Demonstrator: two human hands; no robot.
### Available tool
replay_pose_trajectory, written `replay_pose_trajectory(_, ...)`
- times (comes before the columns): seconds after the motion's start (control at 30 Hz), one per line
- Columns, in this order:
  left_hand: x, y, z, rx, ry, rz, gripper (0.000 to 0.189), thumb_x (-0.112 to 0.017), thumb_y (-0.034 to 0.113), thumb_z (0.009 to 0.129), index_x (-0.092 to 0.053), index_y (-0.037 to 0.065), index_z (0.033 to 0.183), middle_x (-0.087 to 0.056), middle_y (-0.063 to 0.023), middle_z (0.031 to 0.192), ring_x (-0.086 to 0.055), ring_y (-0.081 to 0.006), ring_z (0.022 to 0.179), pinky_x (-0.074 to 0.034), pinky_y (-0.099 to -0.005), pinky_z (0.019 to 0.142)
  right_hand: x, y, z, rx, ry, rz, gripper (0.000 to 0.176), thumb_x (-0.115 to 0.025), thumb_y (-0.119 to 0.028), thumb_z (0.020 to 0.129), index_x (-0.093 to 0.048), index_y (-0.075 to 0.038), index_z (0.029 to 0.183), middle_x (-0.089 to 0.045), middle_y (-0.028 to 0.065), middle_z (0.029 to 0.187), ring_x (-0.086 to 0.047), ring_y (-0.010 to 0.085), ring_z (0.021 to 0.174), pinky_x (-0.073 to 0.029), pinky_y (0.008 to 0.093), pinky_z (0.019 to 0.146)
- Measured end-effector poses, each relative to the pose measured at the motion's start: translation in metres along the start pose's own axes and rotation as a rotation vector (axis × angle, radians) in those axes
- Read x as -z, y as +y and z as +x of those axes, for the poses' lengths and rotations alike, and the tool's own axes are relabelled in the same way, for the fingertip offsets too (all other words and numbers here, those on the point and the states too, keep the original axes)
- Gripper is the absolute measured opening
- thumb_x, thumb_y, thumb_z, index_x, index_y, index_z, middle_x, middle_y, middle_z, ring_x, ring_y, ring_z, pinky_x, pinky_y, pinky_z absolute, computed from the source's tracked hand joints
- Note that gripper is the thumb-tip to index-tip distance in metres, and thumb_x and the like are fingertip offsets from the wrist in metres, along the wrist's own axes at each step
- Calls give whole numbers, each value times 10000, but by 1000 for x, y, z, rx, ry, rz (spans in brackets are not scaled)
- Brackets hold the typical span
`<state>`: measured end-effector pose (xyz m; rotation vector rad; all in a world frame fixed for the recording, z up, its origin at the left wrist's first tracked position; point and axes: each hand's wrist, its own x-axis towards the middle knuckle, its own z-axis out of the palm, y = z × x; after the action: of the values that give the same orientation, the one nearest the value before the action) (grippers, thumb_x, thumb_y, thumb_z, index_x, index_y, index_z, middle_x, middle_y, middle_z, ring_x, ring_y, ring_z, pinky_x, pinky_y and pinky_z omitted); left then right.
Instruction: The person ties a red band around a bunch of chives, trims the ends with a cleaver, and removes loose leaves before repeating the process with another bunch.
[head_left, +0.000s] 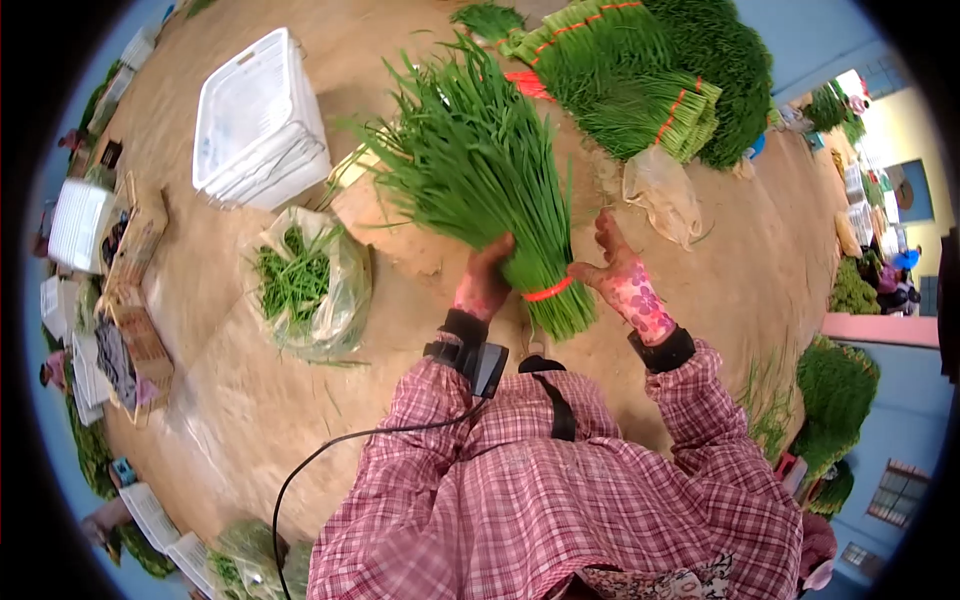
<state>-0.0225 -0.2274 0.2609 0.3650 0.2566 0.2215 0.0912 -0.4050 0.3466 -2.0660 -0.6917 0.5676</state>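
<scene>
A large bundle of long green leafy stalks (490, 170) is in front of me, its leaves fanning to the upper left. An orange-red band (548, 291) goes round its lower end. My left hand (486, 278) is wrapped round the bundle's left side, just above the band. On the right side, my right hand (620, 275) has its fingers spread, with the thumb close to the stalks. Whether the thumb touches them I cannot tell.
Stacked white crates (262, 120) stand at the upper left, above a clear plastic bag (345, 290) of green trimmings. Banded green bundles (640, 110) lie at the upper right, near a crumpled plastic bag (662, 195). Baskets (145, 350) line the far left.
</scene>
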Motion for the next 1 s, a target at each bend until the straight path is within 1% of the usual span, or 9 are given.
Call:
replay_pose_trajectory(0.13, -12, -13, 2, 37, -24, 107, 497, -625, 203, 897, -502, -25, 1321, -597, -119, 1271, -583, -258, 1142, -451, -389, 1020, 29, -18, 9, 42, 254, 178, 616, -782, -181, 818, -508, 6, 1338, -614, 149, 1228, -594, 207, 1081, -478, 322, 921)
replay_pose_trajectory(0.17, -14, -16, 1, 50, 10, 144, 513, -640, 200, 881, -503, -25, 1322, -601, -121, 1262, -587, -256, 1132, -454, -387, 1012, 36, -33, 9, 136, 375, 156, 315, -726, -141, 863, -647, -18, 1142, -661, 79, 1018, -585, 133, 921, -478, 280, 851)
replay_pose_trajectory(0.27, -12, -37, 8, 54, 28, 233, 515, -648, 203, 873, -514, -22, 1317, -607, -121, 1254, -590, -252, 1121, -457, -382, 1004, 64, -70, 19, 217, 349, 168, 220, -680, -121, 881, -682, -54, 1090, -681, 75, 967, -619, 173, 913, -485, 291, 856)
replay_pose_trajectory(0.47, -37, -70, 29, 113, -27, 349, 492, -672, 182, 873, -533, -2, 1308, -623, -101, 1251, -614, -258, 1109, -479, -409, 998, 107, -62, 62, 822, 179, -387, 245, -706, -145, 796, -691, -80, 1031, -693, 98, 979, -627, 321, 972, -488, 408, 866)
replay_pose_trajectory(0.6, -59, -109, 53, 135, -13, 308, 449, -653, 194, 888, -556, -7, 1278, -635, -96, 1219, -619, -245, 1081, -479, -393, 985, 164, 9, 54, 480, 264, -563, 307, -722, -134, 735, -664, -98, 1034, -681, 81, 1046, -585, 323, 1059, -436, 420, 920)
replay_pose_trajectory(0.73, -79, -140, 79, 89, 4, 355, 391, -631, 210, 903, -601, -13, 1223, -666, -84, 1136, -640, -213, 995, -504, -366, 921, 197, 12, 27, 501, 609, -391, 261, -679, -76, 797, -662, -91, 1058, -672, 112, 1035, -601, 318, 1023, -454, 402, 894)
replay_pose_trajectory(0.77, -86, -143, 84, 85, 3, 388, 390, -633, 210, 901, -602, -13, 1220, -666, -84, 1134, -641, -212, 992, -505, -365, 920, 197, 0, 17, 323, 506, -59, 209, -656, -62, 839, -668, -73, 1048, -675, 131, 1013, -648, 302, 910, -512, 379, 781)
replay_pose_trajectory(0.87, -117, -162, 97, 46, -27, 392, 382, -644, 192, 888, -606, -14, 1209, -668, -81, 1125, -644, -207, 980, -509, -359, 905, 195, 4, 13, 383, 396, -51, 184, -652, -69, 855, -672, -61, 1038, -677, 140, 961, -669, 292, 815, -534, 366, 689)
replay_pose_trajectory(1.0, -122, -191, 114, 30, 13, 362, 353, -651, 161, 879, -601, 19, 1198, -658, -73, 1123, -634, -211, 999, -504, -378, 917, 199, 35, 36, 212, 442, -387, 157, -675, -87, 868, -687, -35, 1015, -697, 121, 896, -679, 231, 822, -525, 329, 730)
